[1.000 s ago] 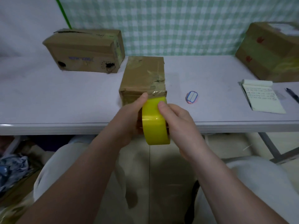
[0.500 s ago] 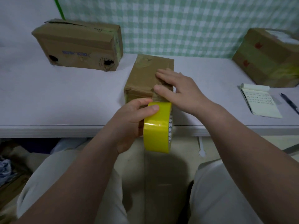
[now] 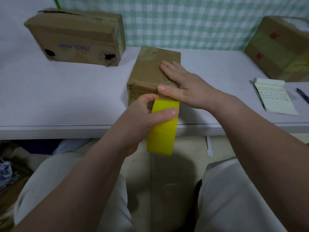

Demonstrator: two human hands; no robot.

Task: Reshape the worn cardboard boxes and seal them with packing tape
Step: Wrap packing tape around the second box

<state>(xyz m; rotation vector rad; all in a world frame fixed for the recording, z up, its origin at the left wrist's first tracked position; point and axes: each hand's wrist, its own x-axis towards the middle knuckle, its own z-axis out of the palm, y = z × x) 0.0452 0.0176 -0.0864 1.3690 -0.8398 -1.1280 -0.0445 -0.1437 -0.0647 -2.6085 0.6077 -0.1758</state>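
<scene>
1. The white table [image 3: 66,97] carries everything. Its front edge runs straight across the view, just above the person's knees.
2. A long, battered brown cardboard box with two punched holes [image 3: 75,39] sits at the far left corner. A taped brown carton with red marks [image 3: 275,52] is at the far right corner, well apart from the action.
3. The box being worked on is the small brown cardboard box [image 3: 147,76], near the middle of the front edge with its short face toward the person.
4. The right hand [image 3: 184,86] lies flat and released on the box's top, toward its right side. The fingers are straight and the thumb rests along the front top edge.
5. The left hand [image 3: 142,118] grasps the yellow roll of packing tape [image 3: 163,133], thumb clamped across its outer face. It holds the roll just off the front edge, right below the box's near face.
6. This looks like anchoring the strip. Whether the loose end is already stuck under that thumb I cannot tell.
7. To do it well, press the flat palm down hard so the flaps sit square. Draw the roll off taut and in line with the seam, then smooth the tape outward.
8. A cream lined notepad [image 3: 274,97] and a dark pen [image 3: 302,97] lie along the right edge.
</scene>
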